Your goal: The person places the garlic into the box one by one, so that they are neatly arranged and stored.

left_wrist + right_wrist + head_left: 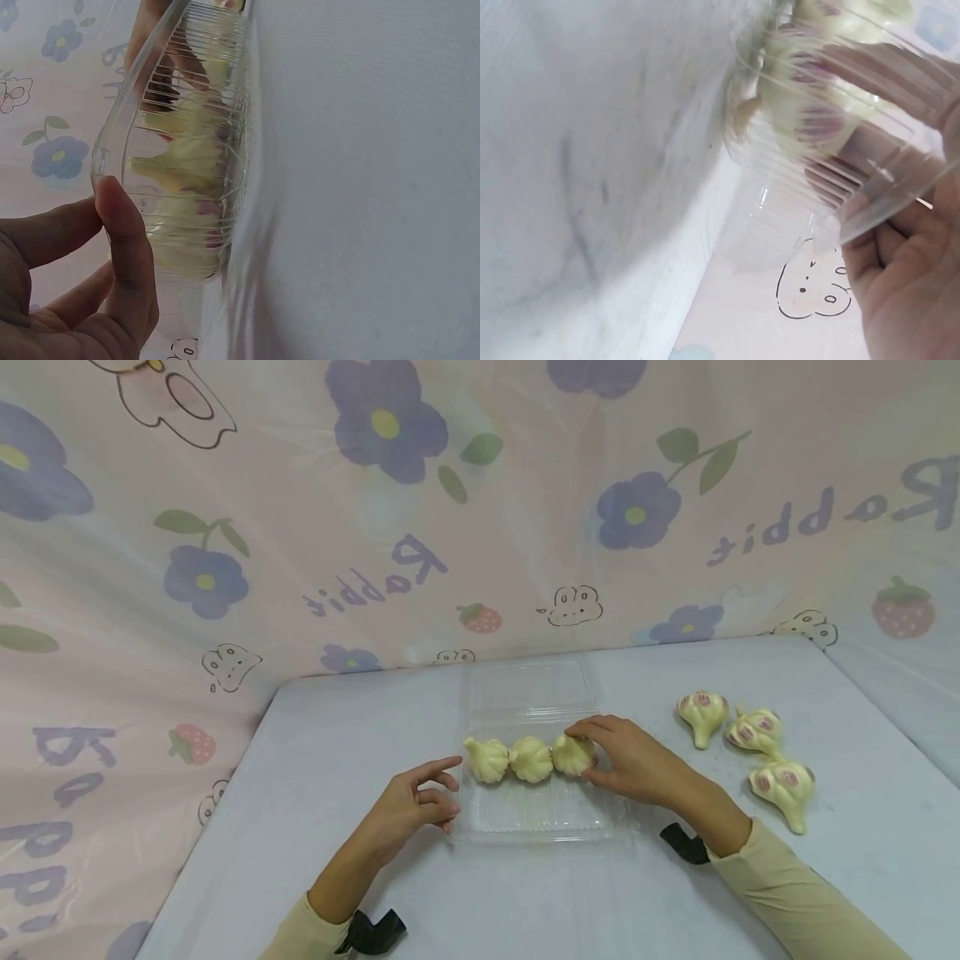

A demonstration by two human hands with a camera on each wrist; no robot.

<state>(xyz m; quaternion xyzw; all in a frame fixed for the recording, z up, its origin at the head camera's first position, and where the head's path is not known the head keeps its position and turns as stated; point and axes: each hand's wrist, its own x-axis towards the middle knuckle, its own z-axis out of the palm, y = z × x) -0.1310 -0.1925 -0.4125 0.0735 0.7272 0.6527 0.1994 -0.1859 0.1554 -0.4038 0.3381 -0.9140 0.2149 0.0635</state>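
Note:
A clear plastic clamshell box (pixel 540 814) lies with its lid folded back. Three pale garlic bulbs stand in a row inside it: a left bulb (pixel 489 761), a middle bulb (pixel 532 760) and a right bulb (pixel 572 755). My right hand (pixel 633 762) reaches over the right rim and holds the right bulb between thumb and fingers. In the right wrist view, those fingers (pixel 889 79) show through the ribbed clear wall. At the box's left edge, my left hand (pixel 412 806) pinches the rim, its fingertips (pixel 116 199) right at the plastic in the left wrist view.
Several more garlic bulbs with purplish patches (pixel 782 789) lie on the white-covered table (pixel 360 735) to the right. The open lid (pixel 531 687) extends toward the back. A printed curtain (pixel 480 527) hangs behind the table. Black straps (pixel 375 932) sit at both wrists.

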